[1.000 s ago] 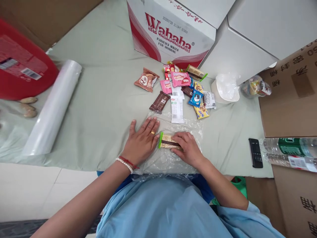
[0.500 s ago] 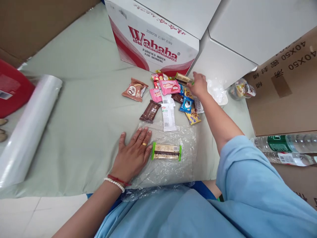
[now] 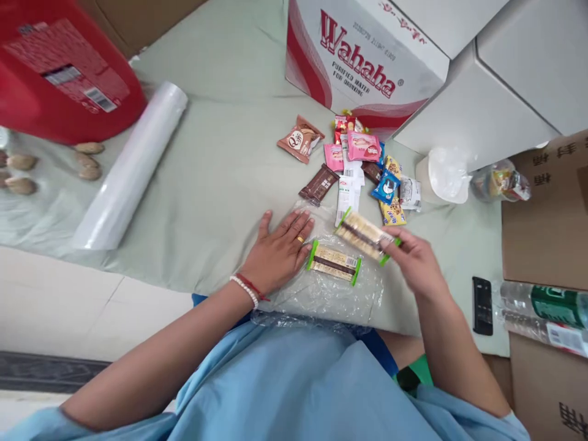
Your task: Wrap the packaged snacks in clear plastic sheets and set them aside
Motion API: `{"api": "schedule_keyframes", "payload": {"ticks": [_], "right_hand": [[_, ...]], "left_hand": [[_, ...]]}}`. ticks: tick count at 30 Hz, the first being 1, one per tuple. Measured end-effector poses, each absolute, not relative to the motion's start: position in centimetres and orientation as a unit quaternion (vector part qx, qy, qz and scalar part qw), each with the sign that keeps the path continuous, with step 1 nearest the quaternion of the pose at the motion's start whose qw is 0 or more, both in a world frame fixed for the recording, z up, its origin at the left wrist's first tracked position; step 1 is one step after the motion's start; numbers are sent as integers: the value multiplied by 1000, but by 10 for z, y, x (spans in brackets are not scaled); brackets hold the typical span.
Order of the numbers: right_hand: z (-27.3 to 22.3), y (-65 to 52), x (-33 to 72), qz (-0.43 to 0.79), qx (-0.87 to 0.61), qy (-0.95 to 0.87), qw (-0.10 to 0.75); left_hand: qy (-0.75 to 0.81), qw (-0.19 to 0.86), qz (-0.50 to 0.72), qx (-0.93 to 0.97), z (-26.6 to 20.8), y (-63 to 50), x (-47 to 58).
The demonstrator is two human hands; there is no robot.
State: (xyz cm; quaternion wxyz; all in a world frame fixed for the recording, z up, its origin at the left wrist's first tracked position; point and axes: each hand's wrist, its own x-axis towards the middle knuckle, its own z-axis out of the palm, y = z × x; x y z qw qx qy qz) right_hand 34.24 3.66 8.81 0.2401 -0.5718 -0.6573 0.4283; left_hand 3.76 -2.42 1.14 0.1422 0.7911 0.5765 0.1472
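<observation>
My left hand (image 3: 280,251) lies flat with fingers spread on the left side of a clear plastic bag (image 3: 340,300). On that bag rests one snack bar (image 3: 334,262) in a clear wrapper with green ends, close to my left fingertips. A second, matching snack bar (image 3: 362,235) is pinched at its right end by my right hand (image 3: 413,254), tilted over the upper part of the bag. Beyond it lies a loose pile of wrapped snacks: a pink packet (image 3: 362,147), a blue packet (image 3: 386,187), a dark brown packet (image 3: 319,184) and several others.
A Wahaha water carton (image 3: 362,67) stands behind the snacks. To the left are a plastic film roll (image 3: 133,171), a red jug (image 3: 68,73) and several brown nut-like pieces (image 3: 87,165). At right are a white tub (image 3: 443,177), a black device (image 3: 482,306) and plastic bottles (image 3: 555,303).
My right hand has come back from the far right of the pile toward me, carrying the second snack bar over the bag. My left hand stays on the bag. The view has shifted left.
</observation>
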Motion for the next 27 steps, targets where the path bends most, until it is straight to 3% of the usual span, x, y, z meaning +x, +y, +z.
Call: {"api": "schedule_keyframes", "payload": {"ticks": [3, 7, 9, 20, 27], "right_hand": [[67, -9, 320, 420, -562, -685, 199], [54, -20, 298, 209, -555, -784, 184], [52, -19, 291, 169, -512, -825, 170], [40, -22, 273, 174, -439, -875, 111], [38, -28, 278, 150, -445, -873, 131]], "left_hand": [[577, 134, 140, 793, 14, -25, 38], [574, 123, 141, 797, 14, -25, 38], [573, 120, 148, 797, 12, -26, 38], [576, 123, 155, 793, 10, -26, 37], [570, 130, 172, 792, 8, -27, 37]]}}
